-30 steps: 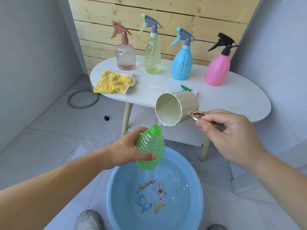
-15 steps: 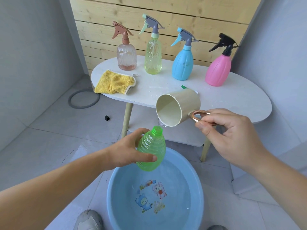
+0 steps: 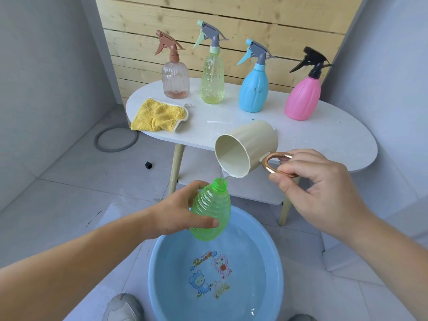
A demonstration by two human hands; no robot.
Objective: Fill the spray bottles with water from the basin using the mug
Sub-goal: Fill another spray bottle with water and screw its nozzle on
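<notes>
Low in the middle of the frame, the left hand (image 3: 178, 212) has its grip wrapped around a ribbed, translucent green plastic bottle (image 3: 212, 216) with no spray head on it; the thumb lies across the front of the bottle and the fingers curl behind it. The bottle is tilted, its open threaded neck pointing up and to the right, and it hangs over the far rim of a round light-blue plastic basin (image 3: 157, 269) on the floor, which holds clear water over cartoon pictures on its bottom.

Right of centre, the right hand (image 3: 312, 188) pinches the copper-coloured ring handle of a cream faceted mug (image 3: 252, 144), thumb and forefinger closed on the ring. The mug is tipped almost on its side, mouth toward the lower left, with its lower lip just above the bottle's neck; a thin stream of water (image 3: 223, 177) runs from the lip to the neck.

Behind, a white oval desk (image 3: 335, 135) carries four capped spray bottles in a row across the upper frame: a clear pink bottle (image 3: 175, 82), a clear yellow-green bottle (image 3: 212, 79), an opaque blue bottle (image 3: 253, 89) and an opaque pink bottle (image 3: 302, 98). A crumpled yellow cloth (image 3: 158, 115) lies at the desk's left end.
</notes>
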